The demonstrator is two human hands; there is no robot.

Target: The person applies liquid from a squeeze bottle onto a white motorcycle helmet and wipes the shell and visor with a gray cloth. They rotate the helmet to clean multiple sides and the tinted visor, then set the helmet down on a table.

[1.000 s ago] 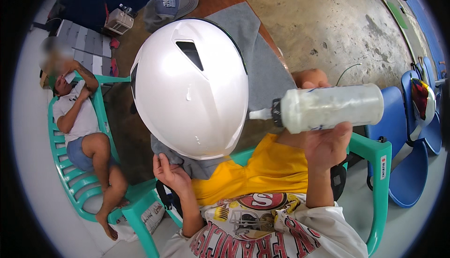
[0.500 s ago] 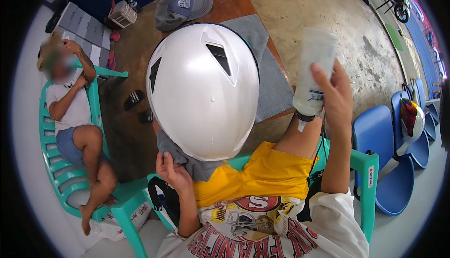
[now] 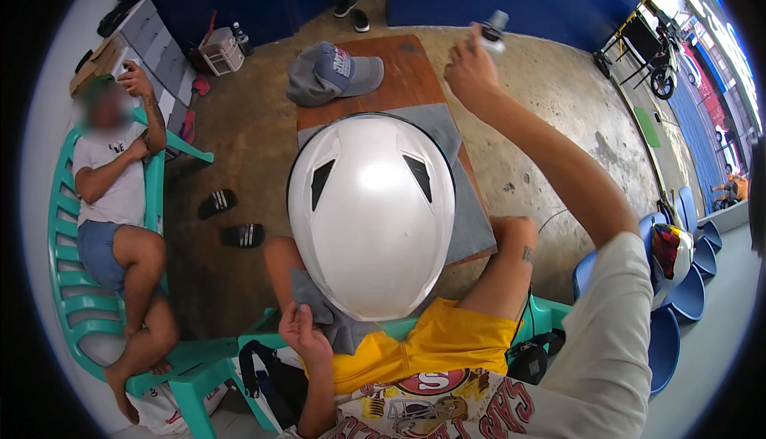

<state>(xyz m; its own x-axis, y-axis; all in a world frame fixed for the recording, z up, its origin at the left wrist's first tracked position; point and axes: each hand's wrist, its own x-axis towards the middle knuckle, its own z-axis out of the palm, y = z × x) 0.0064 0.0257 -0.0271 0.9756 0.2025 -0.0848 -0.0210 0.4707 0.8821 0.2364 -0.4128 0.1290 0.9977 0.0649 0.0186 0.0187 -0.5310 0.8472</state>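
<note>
Concrete flooring and a blue wall frame a seated worker cleaning a white helmet (image 3: 371, 216), which rests on the lap over a grey cloth (image 3: 331, 315). The left hand (image 3: 302, 337) closes its grip on the cloth at the helmet's lower rim, steadying the shell from beneath. The right hand (image 3: 471, 72) is raised far above and beyond that grip, fingers wrapped around a spray bottle (image 3: 495, 28), held clear of the shell. A grey cap (image 3: 331, 72) lies on the low wooden desk (image 3: 399, 80) ahead.
</note>
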